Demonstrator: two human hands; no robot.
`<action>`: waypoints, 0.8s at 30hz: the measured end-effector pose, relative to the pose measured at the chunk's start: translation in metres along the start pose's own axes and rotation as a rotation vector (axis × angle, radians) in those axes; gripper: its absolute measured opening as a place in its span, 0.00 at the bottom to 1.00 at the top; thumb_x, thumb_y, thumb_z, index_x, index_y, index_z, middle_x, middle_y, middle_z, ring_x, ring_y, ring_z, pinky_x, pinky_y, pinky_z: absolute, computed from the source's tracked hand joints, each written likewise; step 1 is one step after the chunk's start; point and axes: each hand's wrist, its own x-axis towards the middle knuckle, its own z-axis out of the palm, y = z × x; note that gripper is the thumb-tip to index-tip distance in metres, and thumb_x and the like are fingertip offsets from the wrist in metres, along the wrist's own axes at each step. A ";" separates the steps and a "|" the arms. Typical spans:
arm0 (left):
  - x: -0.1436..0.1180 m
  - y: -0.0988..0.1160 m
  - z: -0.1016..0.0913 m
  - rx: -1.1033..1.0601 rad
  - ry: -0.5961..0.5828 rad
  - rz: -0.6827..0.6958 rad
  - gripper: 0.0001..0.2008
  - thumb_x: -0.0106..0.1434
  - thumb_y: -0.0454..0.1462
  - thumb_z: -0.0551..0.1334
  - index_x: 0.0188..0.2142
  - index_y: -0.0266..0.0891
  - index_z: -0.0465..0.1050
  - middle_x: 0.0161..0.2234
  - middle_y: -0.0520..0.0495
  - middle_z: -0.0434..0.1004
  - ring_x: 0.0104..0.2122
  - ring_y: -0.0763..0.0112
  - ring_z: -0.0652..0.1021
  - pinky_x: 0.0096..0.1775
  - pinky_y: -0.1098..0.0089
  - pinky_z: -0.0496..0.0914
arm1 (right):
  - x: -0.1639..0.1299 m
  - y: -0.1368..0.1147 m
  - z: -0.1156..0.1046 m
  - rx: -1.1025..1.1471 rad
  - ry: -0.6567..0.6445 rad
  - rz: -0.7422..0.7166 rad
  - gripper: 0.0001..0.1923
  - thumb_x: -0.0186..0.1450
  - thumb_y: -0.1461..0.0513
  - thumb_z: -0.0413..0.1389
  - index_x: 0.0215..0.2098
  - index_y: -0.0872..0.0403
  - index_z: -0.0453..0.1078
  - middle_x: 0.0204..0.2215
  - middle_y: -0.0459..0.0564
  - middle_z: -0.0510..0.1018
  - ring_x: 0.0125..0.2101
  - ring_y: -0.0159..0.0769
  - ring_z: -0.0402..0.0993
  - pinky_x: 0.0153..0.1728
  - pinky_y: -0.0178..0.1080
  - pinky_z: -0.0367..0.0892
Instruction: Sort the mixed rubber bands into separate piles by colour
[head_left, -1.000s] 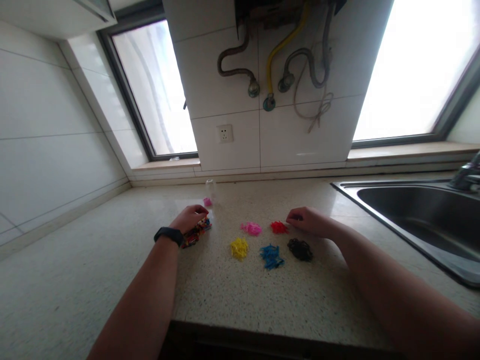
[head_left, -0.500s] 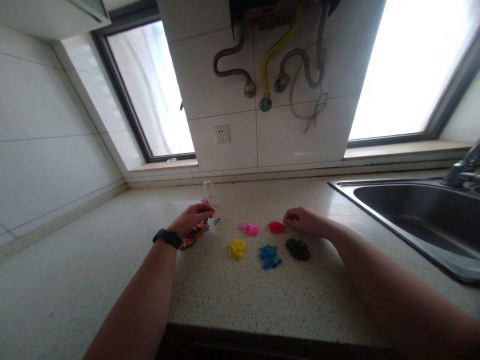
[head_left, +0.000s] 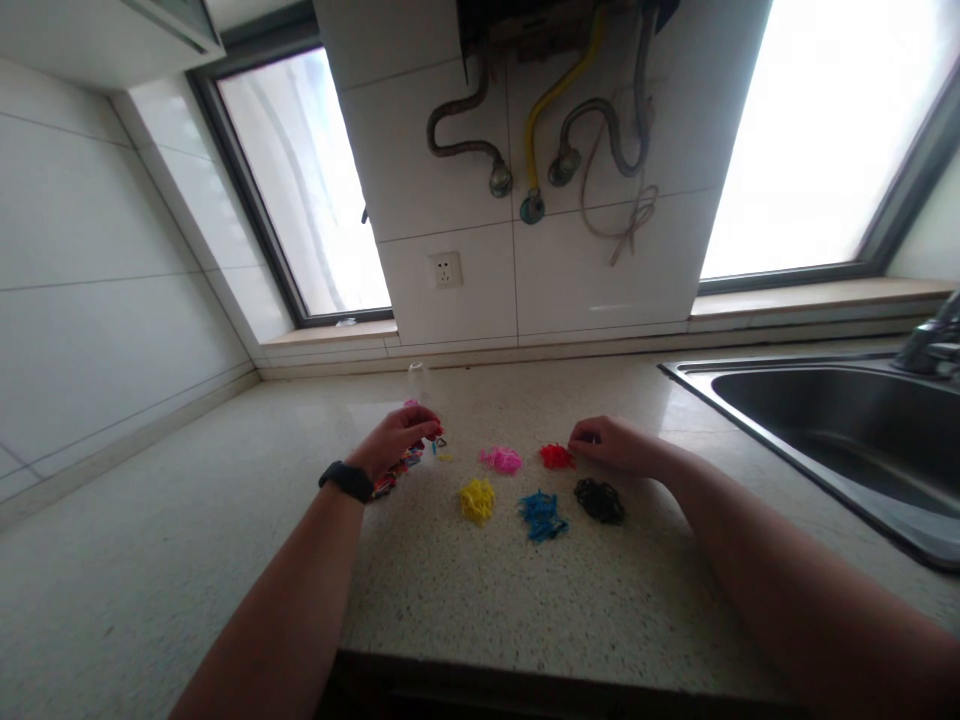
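Note:
My left hand [head_left: 401,440] wears a black wristband and pinches red rubber bands [head_left: 437,431] between thumb and fingers. Under and behind it lies a mixed-colour pile of rubber bands [head_left: 386,486], partly hidden by the hand. A few loose bands [head_left: 444,457] lie just right of its fingertips. My right hand [head_left: 611,445] rests on the counter with fingers curled together at the edge of the red pile [head_left: 556,456]; what its fingertips hold, if anything, is hidden. Nearby are a pink pile [head_left: 502,460], a yellow pile [head_left: 478,501], a blue pile [head_left: 542,515] and a black pile [head_left: 599,500].
A clear container [head_left: 417,377] stands behind my left hand, with something pink at its base. The speckled counter [head_left: 450,600] runs to the tiled wall. A steel sink [head_left: 817,420] is set in at the right. Hoses and a socket [head_left: 447,269] are on the wall.
My left hand has shifted slightly right, away from the mixed pile, and red bands now show at its fingertips. My right hand has stayed beside the red pile.

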 end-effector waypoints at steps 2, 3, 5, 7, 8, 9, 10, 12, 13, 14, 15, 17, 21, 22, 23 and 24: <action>-0.001 0.002 0.004 -0.035 -0.002 0.010 0.13 0.58 0.45 0.66 0.36 0.37 0.72 0.35 0.45 0.78 0.34 0.71 0.77 0.34 0.71 0.68 | 0.000 0.000 0.000 0.009 0.002 0.005 0.16 0.64 0.52 0.53 0.36 0.54 0.77 0.31 0.51 0.81 0.30 0.37 0.74 0.31 0.37 0.63; -0.001 0.003 0.006 -0.044 0.005 0.016 0.13 0.59 0.44 0.66 0.36 0.37 0.72 0.35 0.46 0.78 0.33 0.71 0.77 0.34 0.72 0.68 | 0.000 -0.001 0.000 0.013 0.003 0.008 0.16 0.64 0.52 0.53 0.36 0.54 0.77 0.31 0.51 0.81 0.30 0.37 0.74 0.32 0.37 0.63; -0.001 0.005 0.010 -0.067 0.025 0.028 0.12 0.59 0.44 0.66 0.36 0.37 0.73 0.35 0.46 0.78 0.32 0.72 0.77 0.32 0.73 0.67 | 0.000 -0.001 0.000 0.016 0.003 0.012 0.16 0.63 0.51 0.54 0.36 0.54 0.77 0.31 0.51 0.82 0.30 0.37 0.74 0.32 0.37 0.64; 0.000 0.006 0.014 -0.110 0.031 0.037 0.13 0.59 0.44 0.67 0.36 0.37 0.72 0.36 0.45 0.78 0.32 0.73 0.76 0.31 0.73 0.67 | 0.000 -0.001 0.001 0.011 0.003 0.009 0.16 0.63 0.51 0.53 0.35 0.53 0.77 0.31 0.51 0.81 0.30 0.38 0.74 0.32 0.37 0.64; 0.000 0.006 0.017 -0.135 0.030 0.041 0.13 0.59 0.44 0.67 0.36 0.37 0.72 0.36 0.45 0.78 0.32 0.73 0.75 0.31 0.73 0.67 | 0.000 -0.001 0.000 0.007 0.004 0.007 0.17 0.64 0.51 0.53 0.35 0.53 0.77 0.31 0.51 0.81 0.30 0.38 0.74 0.32 0.37 0.64; 0.001 0.006 0.020 -0.161 0.033 0.044 0.13 0.58 0.44 0.67 0.36 0.37 0.72 0.37 0.45 0.78 0.31 0.74 0.75 0.31 0.73 0.67 | 0.000 -0.001 0.000 0.004 0.006 0.007 0.17 0.64 0.51 0.53 0.36 0.53 0.77 0.31 0.51 0.81 0.30 0.38 0.74 0.31 0.37 0.64; 0.001 0.005 0.022 -0.185 0.038 0.045 0.14 0.58 0.44 0.68 0.37 0.37 0.72 0.37 0.45 0.78 0.31 0.74 0.74 0.30 0.73 0.66 | 0.000 -0.001 0.000 0.003 0.005 0.007 0.17 0.64 0.51 0.53 0.36 0.53 0.77 0.31 0.51 0.81 0.30 0.38 0.74 0.31 0.37 0.64; 0.001 0.005 0.028 -0.226 0.049 0.046 0.14 0.57 0.44 0.68 0.37 0.37 0.72 0.38 0.45 0.78 0.30 0.75 0.74 0.29 0.74 0.66 | 0.001 -0.001 0.000 0.004 0.003 0.014 0.17 0.64 0.51 0.54 0.36 0.53 0.78 0.31 0.51 0.81 0.30 0.37 0.74 0.31 0.37 0.63; 0.001 0.005 0.031 -0.243 0.052 0.045 0.14 0.57 0.44 0.69 0.37 0.37 0.72 0.39 0.45 0.78 0.30 0.75 0.74 0.29 0.74 0.65 | 0.001 -0.001 0.000 0.003 0.001 0.019 0.17 0.63 0.50 0.54 0.36 0.53 0.78 0.32 0.51 0.81 0.30 0.37 0.74 0.31 0.37 0.63; 0.001 0.006 0.034 -0.259 0.050 0.046 0.14 0.57 0.44 0.69 0.36 0.37 0.72 0.39 0.45 0.78 0.30 0.75 0.73 0.28 0.74 0.65 | 0.001 -0.001 0.000 0.001 0.000 0.022 0.17 0.63 0.50 0.54 0.36 0.53 0.78 0.32 0.51 0.81 0.30 0.37 0.74 0.31 0.37 0.63; 0.000 0.007 0.037 -0.272 0.045 0.047 0.14 0.57 0.44 0.69 0.36 0.37 0.72 0.40 0.45 0.78 0.30 0.75 0.73 0.28 0.74 0.65 | 0.001 -0.001 -0.001 -0.002 -0.003 0.023 0.17 0.63 0.50 0.54 0.36 0.53 0.78 0.32 0.51 0.81 0.30 0.37 0.74 0.31 0.37 0.63; -0.002 0.011 0.043 -0.298 0.042 0.049 0.14 0.57 0.43 0.69 0.36 0.37 0.73 0.40 0.45 0.77 0.31 0.75 0.72 0.28 0.75 0.65 | 0.001 -0.002 -0.001 -0.006 -0.008 0.024 0.17 0.63 0.50 0.54 0.37 0.53 0.78 0.32 0.51 0.81 0.30 0.37 0.74 0.32 0.37 0.63; -0.008 0.022 0.055 -0.360 0.030 0.057 0.12 0.57 0.42 0.69 0.36 0.37 0.73 0.37 0.48 0.75 0.30 0.76 0.71 0.26 0.76 0.64 | 0.000 -0.005 -0.001 -0.024 -0.006 0.023 0.16 0.63 0.51 0.54 0.36 0.53 0.77 0.32 0.51 0.81 0.30 0.37 0.73 0.31 0.37 0.63; -0.009 0.025 0.058 -0.376 0.021 0.063 0.11 0.58 0.41 0.69 0.35 0.37 0.73 0.36 0.48 0.74 0.30 0.77 0.70 0.26 0.77 0.64 | 0.000 -0.005 -0.001 -0.032 -0.003 0.026 0.16 0.63 0.51 0.54 0.36 0.53 0.77 0.32 0.51 0.81 0.30 0.36 0.73 0.30 0.37 0.62; -0.011 0.027 0.061 -0.394 0.012 0.070 0.11 0.58 0.41 0.69 0.36 0.38 0.73 0.36 0.48 0.74 0.29 0.77 0.70 0.26 0.77 0.64 | 0.000 -0.006 -0.001 -0.040 -0.001 0.028 0.16 0.63 0.52 0.54 0.36 0.53 0.77 0.32 0.51 0.81 0.30 0.36 0.73 0.30 0.37 0.62; -0.012 0.029 0.064 -0.412 0.005 0.077 0.11 0.58 0.41 0.69 0.36 0.38 0.73 0.35 0.49 0.74 0.29 0.77 0.71 0.26 0.77 0.64 | 0.000 -0.006 -0.001 -0.046 0.002 0.030 0.15 0.63 0.52 0.54 0.37 0.52 0.77 0.32 0.51 0.81 0.30 0.36 0.73 0.30 0.37 0.62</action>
